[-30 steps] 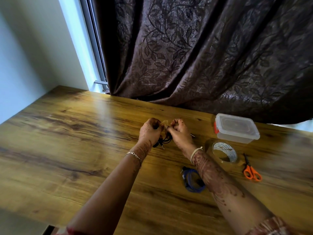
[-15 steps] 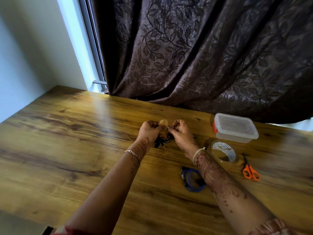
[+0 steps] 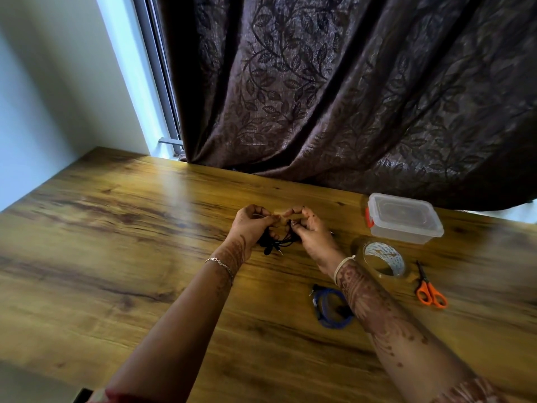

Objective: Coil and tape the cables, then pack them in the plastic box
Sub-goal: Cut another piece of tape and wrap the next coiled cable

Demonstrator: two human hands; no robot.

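A coiled blue cable (image 3: 331, 308) lies nearest on the tabletop (image 3: 116, 271), partly hidden by the right forearm. A little farther, to the right, are orange scissors (image 3: 431, 295) and beside them a roll of tape (image 3: 383, 258). In the middle the left hand (image 3: 251, 228) and the right hand (image 3: 312, 234) hold together a bundled black cable (image 3: 279, 242); each grip is clenched on it, with curled fingers. Farther right stands the box (image 3: 404, 219), lid on, near the curtain (image 3: 348, 97)

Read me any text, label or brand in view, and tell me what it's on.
Bluish print inside the tape roll: too blurred to read.
No text visible on the plastic box, scissors, black cable or blue cable.
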